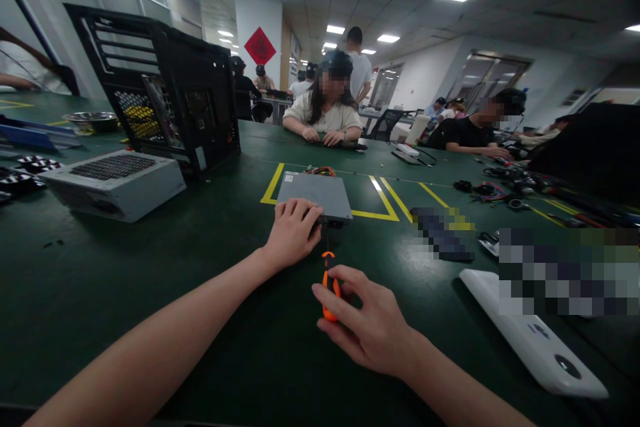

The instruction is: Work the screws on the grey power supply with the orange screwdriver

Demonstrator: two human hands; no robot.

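Observation:
A grey computer power supply (320, 192) lies in the middle of the green table, with a bundle of coloured wires (321, 171) at its far side. My left hand (295, 230) lies over its near left edge, fingers on the top face and thumb at the near side, holding it. In my right hand (365, 320) is a screwdriver (331, 297) with an orange and black handle, gripped between thumb and fingers. Its thin shaft points away from me to the near face of the power supply; I cannot tell whether the tip touches a screw.
A second power supply (117, 181) stands at left beside a black computer case (170, 90). A metal bowl (91, 121) is behind. At right lie a white elongated device (535, 337) and tangled cables (485, 192). Across the table sits a person (325, 107).

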